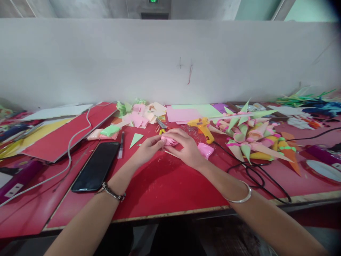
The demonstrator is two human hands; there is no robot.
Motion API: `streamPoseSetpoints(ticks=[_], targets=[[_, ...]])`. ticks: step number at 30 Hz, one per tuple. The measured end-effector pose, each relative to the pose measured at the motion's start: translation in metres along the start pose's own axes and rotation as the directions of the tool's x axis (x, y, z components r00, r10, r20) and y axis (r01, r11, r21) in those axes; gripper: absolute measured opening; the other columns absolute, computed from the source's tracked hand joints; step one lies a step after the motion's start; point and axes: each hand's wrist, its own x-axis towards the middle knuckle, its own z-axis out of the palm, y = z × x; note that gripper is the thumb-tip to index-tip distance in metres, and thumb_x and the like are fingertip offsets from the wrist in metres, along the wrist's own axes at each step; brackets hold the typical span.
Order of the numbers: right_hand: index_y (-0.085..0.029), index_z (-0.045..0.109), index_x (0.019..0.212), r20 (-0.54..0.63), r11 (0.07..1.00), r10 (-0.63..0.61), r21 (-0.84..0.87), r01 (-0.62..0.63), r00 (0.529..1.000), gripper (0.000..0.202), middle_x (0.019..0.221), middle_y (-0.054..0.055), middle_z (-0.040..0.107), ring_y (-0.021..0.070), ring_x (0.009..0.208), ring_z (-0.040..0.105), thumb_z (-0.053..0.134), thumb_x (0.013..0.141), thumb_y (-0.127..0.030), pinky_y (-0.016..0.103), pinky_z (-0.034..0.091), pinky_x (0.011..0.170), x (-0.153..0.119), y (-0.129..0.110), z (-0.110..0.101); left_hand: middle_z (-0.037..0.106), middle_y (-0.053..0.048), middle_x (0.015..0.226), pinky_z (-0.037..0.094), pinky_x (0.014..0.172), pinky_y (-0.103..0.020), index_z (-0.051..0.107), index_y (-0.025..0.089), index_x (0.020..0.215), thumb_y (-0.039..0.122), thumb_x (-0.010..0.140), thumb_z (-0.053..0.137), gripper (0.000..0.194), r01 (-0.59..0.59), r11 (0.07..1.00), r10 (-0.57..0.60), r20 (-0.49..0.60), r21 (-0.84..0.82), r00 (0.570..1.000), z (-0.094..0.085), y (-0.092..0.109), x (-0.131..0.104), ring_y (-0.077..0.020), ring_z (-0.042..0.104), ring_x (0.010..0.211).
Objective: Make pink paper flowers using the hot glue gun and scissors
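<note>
Both hands meet over the red tabletop, with a soft, ridged pink piece [169, 141] between them that looks like modelling clay. My left hand [150, 147] pinches its left side with thumb and fingertips. Curled around the right side are the fingers of my right hand [188, 147], which partly hide it. A thin pale edge shows under the right fingers; what it belongs to I cannot tell. Just beyond the hands lie scissors with yellow handles [162, 131]. A pink packet [205, 150] rests beside my right hand, and a pale green paper triangle [136, 140] lies past my left.
A yellow glue gun [203, 128] trails a black cable. Paper cones with coloured trim [247, 135] are heaped at right. A black phone [96, 167], a pen [120, 145], clay packets [109, 131] and a red board [66, 133] are at left. Paper pieces [140, 115] lie near the wall.
</note>
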Motion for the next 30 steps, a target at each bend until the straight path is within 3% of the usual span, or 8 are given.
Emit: streamPoseSetpoints(ticks=[5,11,16,30], targets=[[-0.026,0.056,0.103,-0.042,1.0,-0.008,-0.014,0.008,0.999,0.026,0.114,0.003,0.053,0.0164,0.108,0.048,0.051,0.078,-0.022,0.035,0.041,0.091,-0.0001,0.0005,-0.0005,0.061,-0.004,0.081,0.043,0.069,-0.024,0.059,0.015,0.099,0.04,0.077,0.048,0.035,0.06,0.992,-0.062,-0.017,-0.113,0.998,-0.0012,-0.0042,0.0002,-0.0106,0.054,0.071],[-0.023,0.056,0.102,0.02,1.0,-0.002,0.017,0.002,1.0,0.024,0.1,0.004,0.06,0.0153,0.095,0.055,0.051,0.079,-0.023,0.033,0.045,0.083,0.0006,0.0031,-0.0018,0.062,-0.003,0.084,0.045,0.07,-0.023,0.06,0.017,0.094,0.038,0.074,0.053,0.03,0.114,0.974,-0.121,-0.028,-0.196,0.992,0.001,-0.001,0.0002,-0.0096,0.056,0.072],[-0.023,0.056,0.102,0.016,1.0,-0.009,0.004,0.009,1.0,0.024,0.098,0.004,0.059,0.015,0.093,0.054,0.051,0.079,-0.023,0.032,0.045,0.081,0.0006,0.0044,-0.002,0.058,0.001,0.073,0.045,0.068,-0.022,0.058,0.015,0.083,0.033,0.071,0.058,0.022,0.148,0.951,-0.174,-0.072,-0.272,0.982,0.0027,0.0015,0.0008,-0.0066,0.053,0.066],[-0.023,0.06,0.097,-0.002,1.0,0.014,-0.001,-0.014,1.0,0.021,0.091,0.004,0.058,0.014,0.087,0.054,0.056,0.076,-0.022,0.029,0.044,0.077,0.0016,0.0036,-0.0037,0.059,0.001,0.071,0.045,0.069,-0.018,0.059,0.014,0.074,0.025,0.065,0.065,0.015,0.257,0.824,-0.295,0.006,-0.506,0.956,0.0015,0.0039,-0.0002,-0.0056,0.055,0.067]])
